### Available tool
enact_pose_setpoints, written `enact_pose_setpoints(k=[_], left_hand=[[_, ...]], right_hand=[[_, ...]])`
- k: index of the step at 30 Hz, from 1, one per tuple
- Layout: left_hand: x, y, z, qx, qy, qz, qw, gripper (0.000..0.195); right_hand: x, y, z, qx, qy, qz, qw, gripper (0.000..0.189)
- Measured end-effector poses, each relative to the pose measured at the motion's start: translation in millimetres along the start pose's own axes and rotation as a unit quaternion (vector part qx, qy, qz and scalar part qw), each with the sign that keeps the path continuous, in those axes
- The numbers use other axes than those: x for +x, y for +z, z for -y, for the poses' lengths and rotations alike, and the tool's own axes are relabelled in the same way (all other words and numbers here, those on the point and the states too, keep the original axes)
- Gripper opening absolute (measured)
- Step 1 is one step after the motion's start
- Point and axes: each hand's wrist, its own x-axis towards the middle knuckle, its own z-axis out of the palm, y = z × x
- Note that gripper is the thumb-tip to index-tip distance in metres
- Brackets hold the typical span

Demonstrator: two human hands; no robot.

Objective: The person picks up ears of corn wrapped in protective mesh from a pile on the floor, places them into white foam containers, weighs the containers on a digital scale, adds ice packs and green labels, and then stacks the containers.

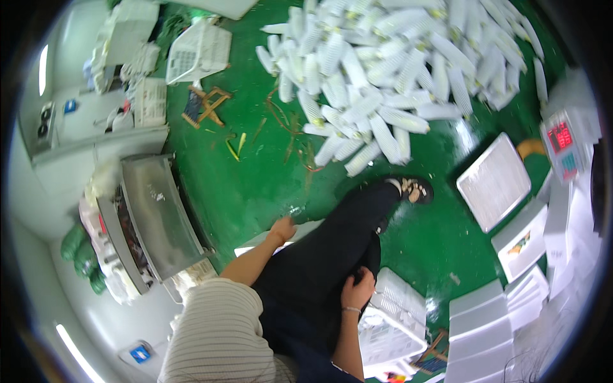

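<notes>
My left hand (284,229) hangs beside my dark trousers, over the edge of a white box that my leg partly covers; its fingers are curled and partly hidden, so whether it holds something does not show. Near my knee, my right hand (359,288) rests against the dark cloth with bent fingers, beside a white plastic basket (397,306). Ahead on the green floor lies a large heap of pale elongated produce in white foam net sleeves (378,76).
Right of my foot stand a white-rimmed metal platform (495,182), a digital scale display (561,139) and foam boxes (519,249). A folding wooden stool (207,106), a tipped white basket (198,52) and a metal cart (163,215) are at the left.
</notes>
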Motion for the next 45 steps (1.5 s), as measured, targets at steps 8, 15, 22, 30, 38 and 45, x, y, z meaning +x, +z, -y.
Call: enact_pose_setpoints(k=[8,15,22,30,38,45], left_hand=[[-89,23,107,-0.282,-0.137,0.161,0.936,0.026],[-65,-58,138,-0.229,-0.053,-0.064,0.97,0.02],[-2,-95,193,-0.208,-0.117,-0.057,0.97,0.027],[214,-255,266,-0.291,-0.097,-0.032,0.951,0.036],[522,-356,453,-0.19,-0.3,-0.302,0.885,0.048],[621,-377,622,-0.703,-0.261,-0.256,0.61,0.053]], right_hand=[[-18,30,0,-0.157,-0.061,0.094,0.981,0.031],[-32,55,24,-0.213,-0.07,0.141,0.964,0.028],[-2,94,88,-0.271,-0.059,0.107,0.955,0.027],[22,214,171,-0.387,0.06,0.196,0.899,0.028],[20,324,187,-0.163,0.216,0.338,0.901,0.008],[72,336,211,-0.124,0.357,0.291,0.879,0.009]])
